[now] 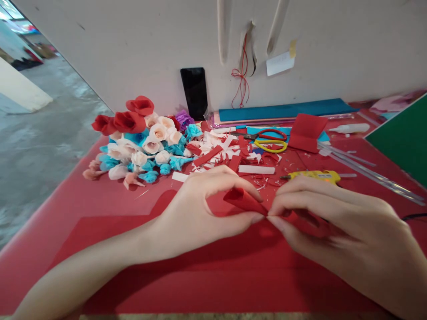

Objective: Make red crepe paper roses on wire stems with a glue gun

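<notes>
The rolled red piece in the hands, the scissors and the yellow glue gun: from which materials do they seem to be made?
Rolled red piece: probably matte crepe paper, since it curls thinly; thin felt is possible. Scissors: smooth red and yellow handles, likely plastic; greyish blades, likely metal. Glue gun: likely hard plastic, judging by its moulded-looking body.

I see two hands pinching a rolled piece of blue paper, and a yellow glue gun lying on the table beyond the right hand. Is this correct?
Only the paper's colour is wrong: the head view shows that the rolled paper pinched by the left hand and right hand is red. The yellow glue gun does lie on the table, beyond the right hand.
</notes>
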Tool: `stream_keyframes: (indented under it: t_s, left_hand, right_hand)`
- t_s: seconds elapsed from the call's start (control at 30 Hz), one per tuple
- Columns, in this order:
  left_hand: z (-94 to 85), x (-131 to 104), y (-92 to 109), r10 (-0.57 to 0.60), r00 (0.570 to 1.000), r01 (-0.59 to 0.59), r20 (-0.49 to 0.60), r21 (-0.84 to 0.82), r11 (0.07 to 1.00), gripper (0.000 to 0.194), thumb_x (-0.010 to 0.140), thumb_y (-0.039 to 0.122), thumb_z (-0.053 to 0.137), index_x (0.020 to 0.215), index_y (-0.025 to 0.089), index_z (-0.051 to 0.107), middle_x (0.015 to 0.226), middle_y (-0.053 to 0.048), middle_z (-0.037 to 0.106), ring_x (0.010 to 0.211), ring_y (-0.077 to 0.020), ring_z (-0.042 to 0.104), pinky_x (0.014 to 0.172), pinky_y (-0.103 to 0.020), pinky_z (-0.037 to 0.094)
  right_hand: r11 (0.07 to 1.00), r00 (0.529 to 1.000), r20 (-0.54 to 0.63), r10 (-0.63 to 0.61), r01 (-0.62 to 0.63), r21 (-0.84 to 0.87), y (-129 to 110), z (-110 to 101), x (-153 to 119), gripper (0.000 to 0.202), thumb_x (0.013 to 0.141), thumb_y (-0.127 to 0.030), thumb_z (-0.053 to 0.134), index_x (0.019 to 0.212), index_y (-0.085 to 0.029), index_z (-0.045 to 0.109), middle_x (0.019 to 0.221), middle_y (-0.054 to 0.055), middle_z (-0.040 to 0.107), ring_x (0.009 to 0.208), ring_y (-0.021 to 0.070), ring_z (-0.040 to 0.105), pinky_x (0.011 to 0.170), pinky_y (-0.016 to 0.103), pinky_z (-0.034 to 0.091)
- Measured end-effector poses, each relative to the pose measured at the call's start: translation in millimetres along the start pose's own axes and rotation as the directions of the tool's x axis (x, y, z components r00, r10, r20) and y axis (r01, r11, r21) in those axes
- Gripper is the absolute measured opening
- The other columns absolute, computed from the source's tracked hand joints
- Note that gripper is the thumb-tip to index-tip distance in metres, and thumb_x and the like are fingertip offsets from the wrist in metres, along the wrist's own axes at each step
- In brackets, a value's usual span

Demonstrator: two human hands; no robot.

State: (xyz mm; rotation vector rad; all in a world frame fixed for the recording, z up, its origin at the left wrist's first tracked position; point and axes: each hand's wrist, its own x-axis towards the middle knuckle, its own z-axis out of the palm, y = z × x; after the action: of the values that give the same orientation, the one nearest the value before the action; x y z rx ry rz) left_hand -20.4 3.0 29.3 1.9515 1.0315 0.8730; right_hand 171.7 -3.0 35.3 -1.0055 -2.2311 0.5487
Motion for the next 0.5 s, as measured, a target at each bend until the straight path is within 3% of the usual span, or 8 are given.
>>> stream_keyframes:
  t_s: [0.2,0.3,0.5]
  left_hand:
    - [-1.8,1,-1,0.029,0.998,-0.031,-0.054,-0.035,0.999,0.011,0.072,0.017,0.064,0.082,0.017,0.062,0.082,-0.003,0.064,0.075,-0.0144,0.057,0.073,-0.029,0.047]
    - [-1.8,1,-2,0.038,0.997,-0.042,-0.067,-0.054,0.998,0.011,0.072,0.017,0.065,0.083,0.018,0.062,0.081,-0.003,0.064,0.074,-0.0147,0.057,0.07,-0.029,0.047]
    - [-0.9,0,-3,0.044,0.996,-0.051,-0.081,-0.082,0.995,0.014,0.071,0.017,0.065,0.084,0.019,0.06,0.083,-0.002,0.064,0.079,-0.0141,0.058,0.076,-0.028,0.048]
  right_hand:
    - [0.995,0.984,-0.151,-0.093,0.098,0.024,-5,-12,-2,0.017,0.071,-0.006,0.052,0.075,-0.022,0.051,0.071,-0.005,0.055,0.064,0.0069,0.053,0.061,0.016,0.045]
    - [0.997,0.985,-0.175,-0.004,0.018,0.077,-5,-18,-4,0.014,0.075,-0.011,0.05,0.076,-0.025,0.051,0.072,-0.004,0.054,0.067,0.0086,0.053,0.058,0.018,0.044]
    - [0.986,0.988,-0.078,0.13,-0.12,0.119,2,-12,-1,0.011,0.083,-0.02,0.048,0.073,-0.023,0.048,0.067,-0.007,0.053,0.055,0.0031,0.051,0.054,0.011,0.044]
